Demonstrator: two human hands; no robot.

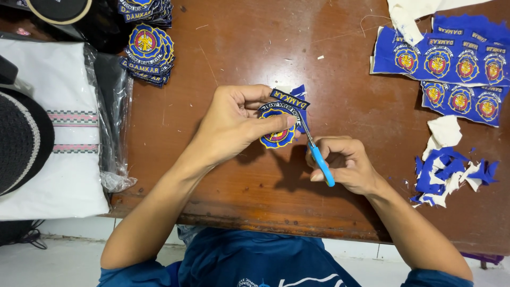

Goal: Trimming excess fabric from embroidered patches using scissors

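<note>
The left hand [234, 125] holds a round blue and yellow patch [279, 125] a little above the brown wooden tabletop [255, 48], near the middle of it; the thumb lies across the front of the patch and the other fingers are curled behind it, so the hand is closed in a pinch on the cloth. The right hand [345, 165] is closed around a small pair of scissors [317, 154] with a light blue handle. The metal tip of the scissors touches the right edge of the patch, where a strip of blue cloth stands out. I cannot tell if the blades are apart or together. At the top left of the tabletop there is a pile of finished patches [147, 50] of the same kind. At the top right lie blue cloth sheets [441, 58] with rows of uncut patches, and below them, well apart from the hands, a small heap of blue and white scraps [449, 172]. On the left side, beside the tabletop, lies a folded white cloth in a clear plastic bag [58, 133], and a dark hat [21, 138] is partly over it.
</note>
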